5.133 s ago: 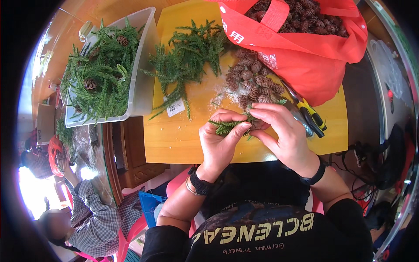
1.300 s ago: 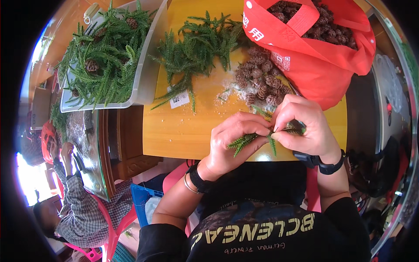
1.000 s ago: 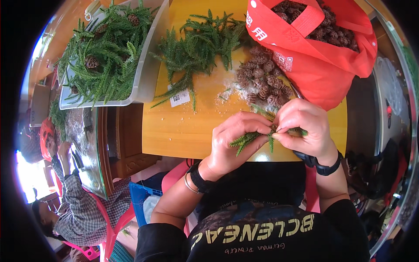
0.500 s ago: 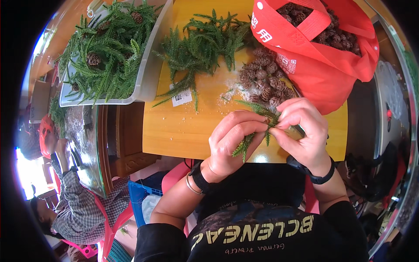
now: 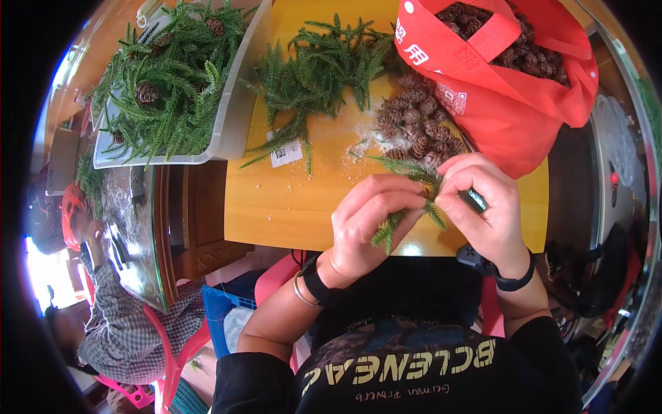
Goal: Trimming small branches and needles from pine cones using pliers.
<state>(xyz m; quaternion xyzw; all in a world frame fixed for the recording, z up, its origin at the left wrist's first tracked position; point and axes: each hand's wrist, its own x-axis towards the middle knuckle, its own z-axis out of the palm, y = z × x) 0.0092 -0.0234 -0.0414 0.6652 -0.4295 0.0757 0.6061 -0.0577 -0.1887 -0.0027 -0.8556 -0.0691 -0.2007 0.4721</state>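
Over the table's front edge, my left hand (image 5: 374,210) is closed on a green artificial pine sprig (image 5: 387,231), whose needles stick out below and above my fingers. My right hand (image 5: 483,207) pinches at the sprig's middle, thumb and forefinger meeting close to my left fingertips. A small brownish bit, perhaps a pine cone, shows between the hands, mostly hidden by fingers. Just beyond lies a pile of brown pine cones (image 5: 416,123), dusted with white crumbs. More loose pine sprigs (image 5: 321,69) are heaped at the table's far middle.
A clear plastic bin (image 5: 238,90) of sprigs with cones stands at the far left. A red bag (image 5: 510,117) full of cones sits at the far right. A white label (image 5: 285,153) lies on the yellow table (image 5: 276,214). At left, another person (image 5: 131,324) sits by a glass-topped table.
My right fingers have shifted slightly on the sprig, and its lower needles have turned a little to the right. Both hands stay in nearly the same place.
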